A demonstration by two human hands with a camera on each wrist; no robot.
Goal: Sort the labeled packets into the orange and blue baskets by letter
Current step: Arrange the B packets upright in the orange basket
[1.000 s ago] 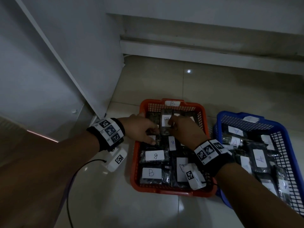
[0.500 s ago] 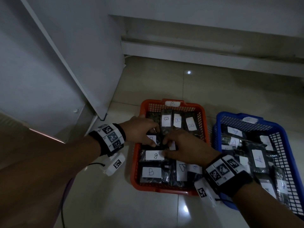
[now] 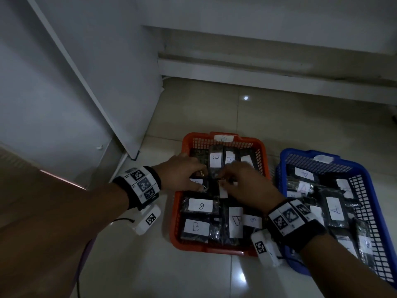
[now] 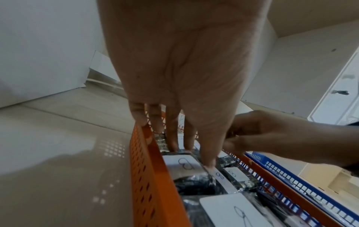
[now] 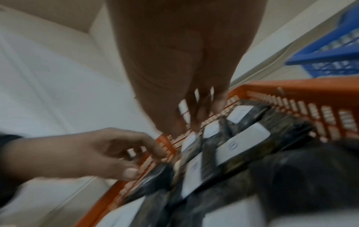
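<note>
Packets in dark crinkly plastic with white paper labels marked B [image 3: 200, 206] fill my orange perforated plastic basket [image 3: 179, 203], and both my hands are down among them near its far half. My left hand [image 3: 181, 175] reaches in over the left wall, fingers straight and lying on the packets, thumb tip touching the packet with the white B label [image 4: 184, 165]; I judge it is steadying that row so nothing slides while the other hand tidies. My right hand [image 3: 247, 183] hovers over the middle of the basket, fingers bent down toward a small white label [image 3: 223, 190]. Whether it pinches a packet I cannot tell, for the right wrist view is smeared with motion.

Beside it on the tiled floor [image 3: 193, 276], the blue perforated plastic basket [image 3: 365, 181] holds the packets marked A [image 3: 336, 210], each letter kept with its own basket tag, so sorting looks nearly finished and this seems mere straightening.

Compared with half a second ago, my right hand sits slightly farther in, now covering the lower part of the upright B packets along the far wall, while my left hand stays in much the same spot.
</note>
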